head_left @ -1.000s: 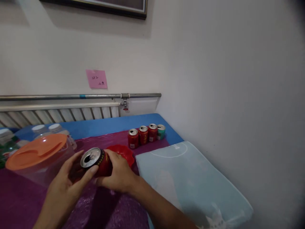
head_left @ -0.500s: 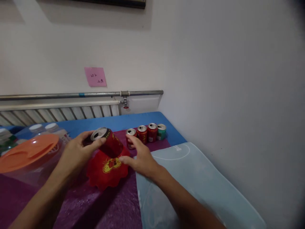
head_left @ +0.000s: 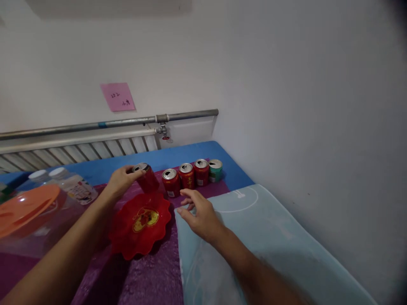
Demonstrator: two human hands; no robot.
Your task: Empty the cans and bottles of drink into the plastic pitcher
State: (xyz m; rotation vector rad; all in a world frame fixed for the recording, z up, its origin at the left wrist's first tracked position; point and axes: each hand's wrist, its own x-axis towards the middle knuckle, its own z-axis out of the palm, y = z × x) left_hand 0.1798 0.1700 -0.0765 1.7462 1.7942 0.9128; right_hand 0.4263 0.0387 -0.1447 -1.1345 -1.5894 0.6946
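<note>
A blue table [head_left: 178, 153] is seen set into the corner of a white room, and most of it is covered by a purple cloth [head_left: 149, 275] and, to the right, a pale blue mat [head_left: 273, 237]. At the left edge a clear tub [head_left: 34, 237] is closed with an orange lid [head_left: 22, 207]. A red plate [head_left: 140, 224] with a scalloped rim and a yellow emblem is laid on the cloth. The left hand [head_left: 122, 180] is wrapped around a red can [head_left: 146, 178], which is gripped near its top. The can is short, with a silver lid whose opening is partly hidden by the fingers; it is tilted to the left and held at the far rim of the plate, just left of a row of four cans [head_left: 187, 177], three red and one green. Whether its base is resting on the cloth cannot be told. The right hand [head_left: 199, 214] is held empty, palm down and fingers loosely spread, over the near-left corner of the mat.
</note>
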